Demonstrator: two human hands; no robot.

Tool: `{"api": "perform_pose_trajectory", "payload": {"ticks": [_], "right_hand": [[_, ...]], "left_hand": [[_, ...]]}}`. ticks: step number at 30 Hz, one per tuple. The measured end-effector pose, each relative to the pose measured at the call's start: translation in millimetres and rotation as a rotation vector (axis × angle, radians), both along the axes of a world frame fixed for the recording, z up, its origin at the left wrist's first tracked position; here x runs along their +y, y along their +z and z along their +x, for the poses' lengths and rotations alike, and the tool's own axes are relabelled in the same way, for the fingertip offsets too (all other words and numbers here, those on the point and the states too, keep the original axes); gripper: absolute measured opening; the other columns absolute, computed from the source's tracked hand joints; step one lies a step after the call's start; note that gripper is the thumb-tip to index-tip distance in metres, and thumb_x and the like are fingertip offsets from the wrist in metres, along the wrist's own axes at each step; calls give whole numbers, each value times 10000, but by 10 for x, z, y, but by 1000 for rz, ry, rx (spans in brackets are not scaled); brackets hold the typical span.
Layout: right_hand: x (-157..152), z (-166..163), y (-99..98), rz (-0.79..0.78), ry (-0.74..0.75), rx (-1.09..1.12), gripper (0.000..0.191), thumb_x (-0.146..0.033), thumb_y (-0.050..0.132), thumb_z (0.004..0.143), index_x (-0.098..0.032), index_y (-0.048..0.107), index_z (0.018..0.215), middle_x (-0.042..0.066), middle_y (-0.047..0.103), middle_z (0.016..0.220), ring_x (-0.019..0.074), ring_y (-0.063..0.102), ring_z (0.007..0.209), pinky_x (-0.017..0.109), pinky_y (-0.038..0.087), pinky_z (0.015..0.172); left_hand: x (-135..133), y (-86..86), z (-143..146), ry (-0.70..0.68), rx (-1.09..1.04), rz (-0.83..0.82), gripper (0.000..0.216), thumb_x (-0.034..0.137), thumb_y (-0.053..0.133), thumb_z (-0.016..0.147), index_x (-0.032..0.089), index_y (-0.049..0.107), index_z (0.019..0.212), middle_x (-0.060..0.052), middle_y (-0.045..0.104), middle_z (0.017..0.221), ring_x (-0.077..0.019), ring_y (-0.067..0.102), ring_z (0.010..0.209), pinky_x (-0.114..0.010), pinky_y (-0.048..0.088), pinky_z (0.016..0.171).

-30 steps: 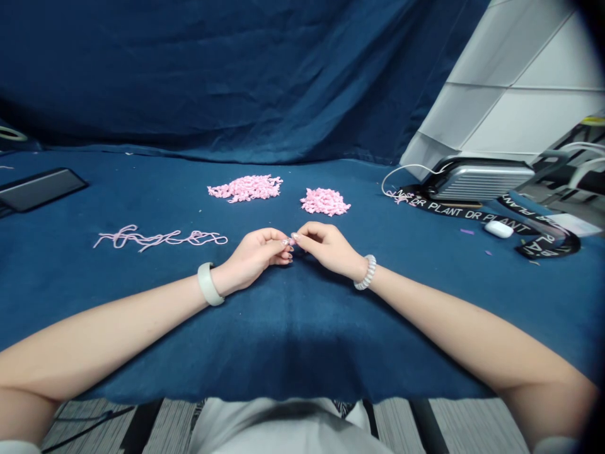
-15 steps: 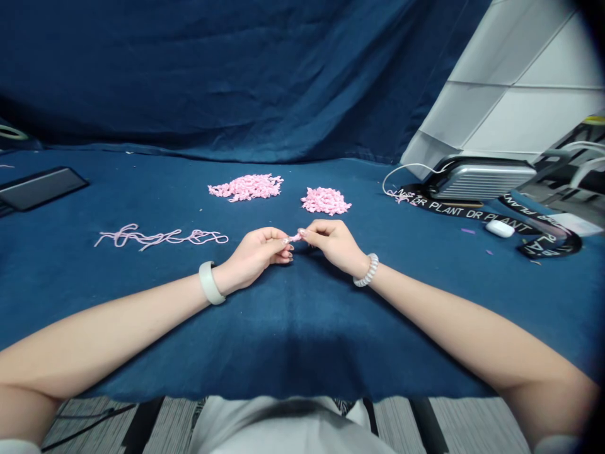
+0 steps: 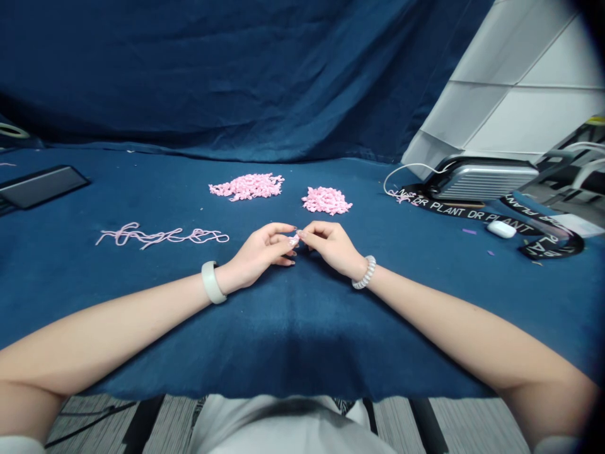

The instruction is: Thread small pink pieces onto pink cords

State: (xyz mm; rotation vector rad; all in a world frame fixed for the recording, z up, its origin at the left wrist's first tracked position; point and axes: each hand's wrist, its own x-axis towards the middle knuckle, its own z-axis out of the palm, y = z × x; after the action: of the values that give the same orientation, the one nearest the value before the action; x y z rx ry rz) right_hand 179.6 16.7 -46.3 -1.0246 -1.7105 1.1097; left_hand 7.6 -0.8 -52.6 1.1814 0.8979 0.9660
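Note:
A small piece of pink yarn (image 3: 294,239) is between my two hands, mostly covered by the fingertips. My right hand (image 3: 334,249) pinches it between thumb and index finger. On the other side, my left hand (image 3: 259,253) holds it at the thumb tip, with the index finger raised above and the lower fingers curled beneath. Just beyond the hands lie two heaps of short pink knotted yarn: a wider heap (image 3: 250,187) on the left and a rounder heap (image 3: 326,200) on the right. To the left, loose strands of pale pink yarn (image 3: 163,236) lie in loops.
A dark flat device (image 3: 42,186) lies at the far left. On the right are a silver ridged case (image 3: 486,178) with a white cable, a black lettered strap (image 3: 454,210) and a white earbud case (image 3: 501,229). Blue cloth (image 3: 293,353) covers the table and hangs behind.
My left index finger has lifted and straightened away from the thumb. Both hands have drawn slightly closer, so less of the pink yarn shows between them.

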Motion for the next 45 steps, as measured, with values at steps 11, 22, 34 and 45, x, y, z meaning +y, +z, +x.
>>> {"api": "perform_pose_trajectory", "payload": {"ticks": [11, 22, 34, 45], "right_hand": [[-13, -6, -50, 81, 27, -17, 206, -323, 567, 786, -146, 556, 680, -5, 531, 650, 99, 458, 613, 251, 371, 614], [24, -2, -76, -12, 48, 33, 355, -456, 466, 842, -151, 561, 687, -5, 517, 635, 98, 471, 591, 249, 392, 602], [21, -8, -97, 66, 15, -91, 230, -339, 492, 842, -153, 531, 714, -13, 516, 645, 96, 455, 604, 240, 366, 601], [20, -22, -81, 18, 52, -79, 332, -444, 506, 829, -154, 529, 670, -11, 510, 638, 99, 455, 613, 241, 367, 603]], "left_hand": [[23, -41, 8, 78, -8, -1, 215, 323, 640, 770, 126, 563, 814, -12, 594, 729, -85, 583, 653, -231, 541, 616], [17, -58, 10, 94, 12, 47, 224, 313, 682, 731, 136, 580, 822, -15, 609, 759, -100, 593, 698, -240, 548, 628], [5, -35, 14, 105, -21, 5, 233, 337, 670, 740, 128, 593, 806, -30, 619, 741, -112, 606, 688, -250, 551, 620], [12, -50, 15, 99, 10, 29, 236, 351, 663, 742, 135, 607, 819, -25, 607, 756, -108, 591, 703, -250, 553, 627]]}}
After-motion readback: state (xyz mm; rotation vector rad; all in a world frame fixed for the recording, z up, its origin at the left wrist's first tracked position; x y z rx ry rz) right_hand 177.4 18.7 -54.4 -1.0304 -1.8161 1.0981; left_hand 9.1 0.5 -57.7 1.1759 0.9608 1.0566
